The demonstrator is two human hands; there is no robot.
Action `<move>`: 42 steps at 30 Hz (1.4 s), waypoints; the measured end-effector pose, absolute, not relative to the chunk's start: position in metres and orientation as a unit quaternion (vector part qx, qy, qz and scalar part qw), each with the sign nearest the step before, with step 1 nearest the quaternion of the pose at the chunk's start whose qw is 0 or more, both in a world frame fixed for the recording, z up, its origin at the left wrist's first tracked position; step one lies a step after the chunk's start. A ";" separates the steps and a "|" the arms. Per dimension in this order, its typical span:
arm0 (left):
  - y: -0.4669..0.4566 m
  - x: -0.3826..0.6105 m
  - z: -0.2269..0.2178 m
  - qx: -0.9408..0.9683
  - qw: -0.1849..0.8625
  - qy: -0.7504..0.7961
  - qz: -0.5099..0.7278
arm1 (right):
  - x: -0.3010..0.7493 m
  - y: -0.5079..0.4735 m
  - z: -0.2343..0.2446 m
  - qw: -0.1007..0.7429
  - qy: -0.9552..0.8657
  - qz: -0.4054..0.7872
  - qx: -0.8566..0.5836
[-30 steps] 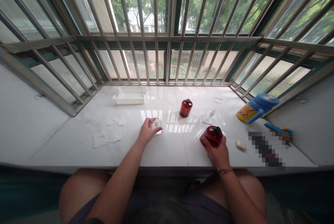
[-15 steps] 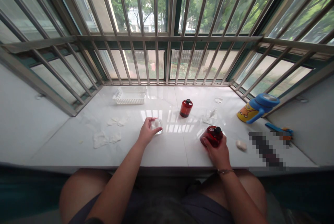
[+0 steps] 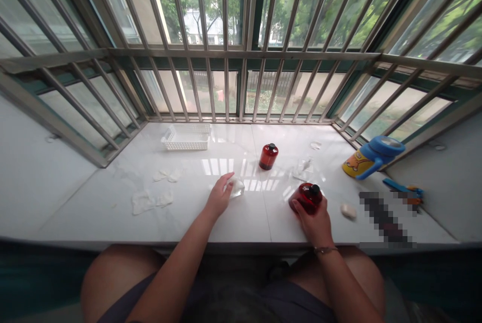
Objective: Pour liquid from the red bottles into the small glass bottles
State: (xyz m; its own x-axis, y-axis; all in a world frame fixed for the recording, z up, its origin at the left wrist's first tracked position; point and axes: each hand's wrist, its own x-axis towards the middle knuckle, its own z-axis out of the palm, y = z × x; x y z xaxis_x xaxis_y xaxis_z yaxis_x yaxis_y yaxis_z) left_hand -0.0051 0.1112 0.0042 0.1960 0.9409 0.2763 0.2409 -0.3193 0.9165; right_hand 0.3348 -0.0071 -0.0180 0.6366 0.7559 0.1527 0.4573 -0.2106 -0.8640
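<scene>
My left hand [image 3: 220, 195] is closed round a small clear container [image 3: 237, 187] that sits on the white marble sill [image 3: 241, 212], near its middle. My right hand [image 3: 316, 220] grips a red bottle with a black cap [image 3: 307, 196] at the sill's front right; the bottle rests on the surface. A second, smaller red bottle [image 3: 268, 156] stands upright farther back, between the two hands and apart from both.
A white slotted basket [image 3: 186, 138] sits at the back left. Crumpled clear wrappers [image 3: 152, 197] lie at the left, another wrapper [image 3: 303, 167] behind the held bottle. A blue and yellow jug [image 3: 371, 154], a small white piece [image 3: 348, 211] and blue tools [image 3: 402, 188] are at the right. Window bars enclose the sill.
My left hand has slid the clear container a little to the right and toward me. The right hand and the red bottle have stayed put.
</scene>
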 end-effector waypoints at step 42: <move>0.121 -0.002 0.008 0.727 0.377 0.418 0.393 | 0.337 -0.006 -0.020 0.483 -0.394 0.155 -0.766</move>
State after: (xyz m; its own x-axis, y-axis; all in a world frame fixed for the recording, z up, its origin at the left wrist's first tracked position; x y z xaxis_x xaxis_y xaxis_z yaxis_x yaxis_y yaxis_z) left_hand -0.0023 0.1214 0.0080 0.3414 0.9044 0.2558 0.3126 -0.3660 0.8765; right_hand 0.3366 -0.0055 -0.0200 0.6411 0.7540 0.1433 0.4550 -0.2230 -0.8621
